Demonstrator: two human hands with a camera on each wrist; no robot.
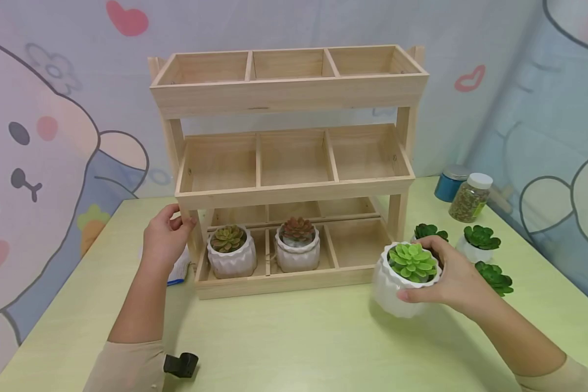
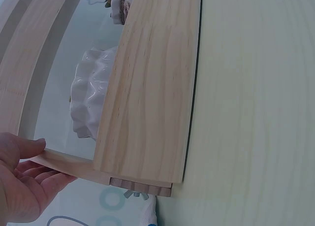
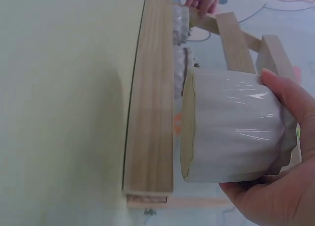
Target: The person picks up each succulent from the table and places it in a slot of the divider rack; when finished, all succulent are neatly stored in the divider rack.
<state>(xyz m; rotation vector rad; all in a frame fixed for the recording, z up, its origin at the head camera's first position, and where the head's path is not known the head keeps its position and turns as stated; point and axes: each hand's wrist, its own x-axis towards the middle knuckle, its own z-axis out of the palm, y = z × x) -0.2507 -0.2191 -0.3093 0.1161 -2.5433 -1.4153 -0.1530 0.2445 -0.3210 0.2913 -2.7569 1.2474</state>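
A three-tier wooden rack (image 1: 294, 194) stands on a pale yellow-green table (image 1: 284, 343), and a person works at it with both bare hands. The right hand (image 1: 453, 277) is clamped on a white pot (image 1: 394, 296) — thumb on the near side, fingers around the far rim — which holds a bright green succulent (image 1: 412, 262). This pot is lifted off the table, just in front of the rack's lower right corner. The left hand (image 1: 166, 237) grips the rack's left upright, thumb and fingers closed around the post. On the rack's bottom tier, a pot with an olive-brown succulent (image 1: 227, 238) sits in the left compartment and one with a reddish-brown succulent (image 1: 298, 231) in the middle. Right of the rack are three dark green succulents (image 1: 481, 237); farther back on that side — a clear jar with a white lid (image 1: 470, 198) and a blue container (image 1: 449, 185).
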